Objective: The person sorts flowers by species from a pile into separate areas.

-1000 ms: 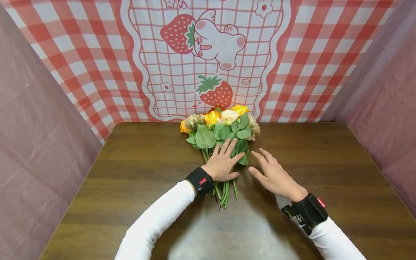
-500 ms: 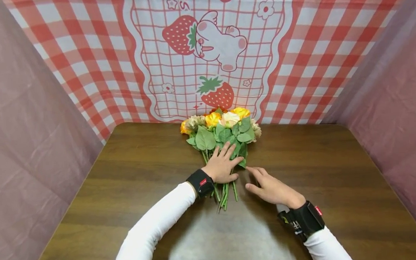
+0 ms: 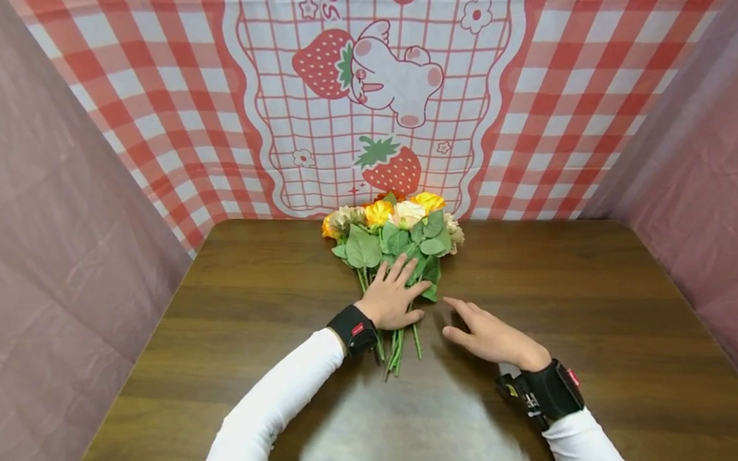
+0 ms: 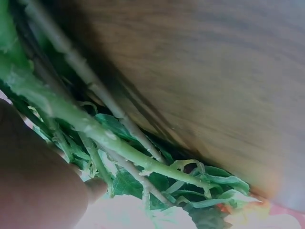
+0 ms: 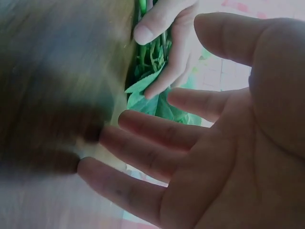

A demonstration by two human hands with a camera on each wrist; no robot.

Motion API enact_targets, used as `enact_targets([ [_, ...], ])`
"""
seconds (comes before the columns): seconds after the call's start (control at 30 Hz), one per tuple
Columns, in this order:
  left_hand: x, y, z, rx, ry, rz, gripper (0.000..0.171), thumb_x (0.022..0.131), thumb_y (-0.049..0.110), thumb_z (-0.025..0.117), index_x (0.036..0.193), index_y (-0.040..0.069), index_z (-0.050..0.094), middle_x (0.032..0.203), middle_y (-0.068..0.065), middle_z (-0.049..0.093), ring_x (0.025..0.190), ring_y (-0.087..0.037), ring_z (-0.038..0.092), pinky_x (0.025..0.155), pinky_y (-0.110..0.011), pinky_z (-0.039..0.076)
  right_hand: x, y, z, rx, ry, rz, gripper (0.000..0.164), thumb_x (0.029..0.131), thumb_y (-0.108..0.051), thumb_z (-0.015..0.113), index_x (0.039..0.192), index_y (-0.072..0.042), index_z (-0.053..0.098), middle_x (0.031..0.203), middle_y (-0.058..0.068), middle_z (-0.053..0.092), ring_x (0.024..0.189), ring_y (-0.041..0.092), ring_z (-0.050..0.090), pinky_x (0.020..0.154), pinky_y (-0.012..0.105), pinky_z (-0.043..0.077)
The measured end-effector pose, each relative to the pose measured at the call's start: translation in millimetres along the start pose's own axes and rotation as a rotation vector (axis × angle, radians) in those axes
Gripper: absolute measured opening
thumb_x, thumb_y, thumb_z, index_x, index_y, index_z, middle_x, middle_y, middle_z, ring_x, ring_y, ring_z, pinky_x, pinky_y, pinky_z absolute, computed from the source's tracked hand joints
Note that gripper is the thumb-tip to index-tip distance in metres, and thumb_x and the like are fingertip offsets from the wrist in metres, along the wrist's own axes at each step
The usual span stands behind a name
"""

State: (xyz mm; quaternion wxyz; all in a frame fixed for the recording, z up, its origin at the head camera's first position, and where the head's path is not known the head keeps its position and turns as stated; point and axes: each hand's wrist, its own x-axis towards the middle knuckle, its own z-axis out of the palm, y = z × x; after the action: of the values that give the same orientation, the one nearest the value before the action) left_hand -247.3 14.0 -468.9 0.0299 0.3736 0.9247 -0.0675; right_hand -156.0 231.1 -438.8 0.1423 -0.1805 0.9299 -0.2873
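Your L hand (image 3: pixel 392 299) is spread flat atop the bouquet (image 3: pixel 396 241), palm over the stems (image 3: pixel 397 352), fingertips on the leaves (image 3: pixel 363 246); it isn't curled round anything. Your R hand (image 3: pixel 496 339) is just beside the bouquet, on its R side, fingers extended, thumb apart, holding nothing; can't tell if its fingertips touch the worktop (image 3: pixel 248 322). Bouquet lies mid-worktop near the far edge, stem ends twd you, blooms (image 3: pixel 408 214) (yellow-orange, cream, beige) twd the red/white checked cloth (image 3: pixel 178 115) w/ strawberry prints. L wrist cam: stems cross close up, w/ wood grain behind. Blk wristbands (image 3: pixel 352 328) over white sleeves (image 3: pixel 242 436), both arms. Pinkish drapes (image 3: pixel 57 207) L + R.
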Motion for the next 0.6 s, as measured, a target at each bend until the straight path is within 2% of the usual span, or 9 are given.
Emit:
enact_targets([
  [0.3, -12.3, -8.7, 2.3, -0.001, -0.004, -0.008, 0.063, 0.1, 0.062, 0.036, 0.157, 0.036, 0.025, 0.167, -0.01, 0.006, 0.153, -0.032, -0.002, 0.121, -0.054, 0.009, -2, 5, -4, 0.005, 0.008, -0.013, 0.064, 0.103, -0.034, 0.053, 0.153, 0.0, 0.03, 0.148, 0.029, 0.04, 0.135, 0.043, 0.042, 0.104, 0.058, 0.039],
  [0.5, -17.6, -12.8, 6.8, -0.011, -0.011, -0.034, 0.063, 0.102, 0.062, 0.031, 0.158, 0.036, 0.02, 0.167, -0.01, 0.004, 0.153, -0.032, -0.002, 0.121, -0.054, 0.008, -5, 6, -8, 0.01, 0.046, -0.024, 0.062, 0.103, -0.031, 0.054, 0.152, 0.0, 0.032, 0.145, 0.028, 0.043, 0.131, 0.041, 0.046, 0.101, 0.057, 0.042],
  [0.6, -20.4, -14.8, 7.1, -0.028, 0.014, -0.044, 0.061, 0.102, 0.06, 0.032, 0.157, 0.036, 0.023, 0.167, -0.01, 0.007, 0.152, -0.033, 0.001, 0.12, -0.054, 0.009, -5, 7, -10, 0.007, 0.064, -0.038, 0.061, 0.103, -0.03, 0.054, 0.151, 0.001, 0.033, 0.144, 0.028, 0.044, 0.13, 0.041, 0.047, 0.1, 0.057, 0.042],
])
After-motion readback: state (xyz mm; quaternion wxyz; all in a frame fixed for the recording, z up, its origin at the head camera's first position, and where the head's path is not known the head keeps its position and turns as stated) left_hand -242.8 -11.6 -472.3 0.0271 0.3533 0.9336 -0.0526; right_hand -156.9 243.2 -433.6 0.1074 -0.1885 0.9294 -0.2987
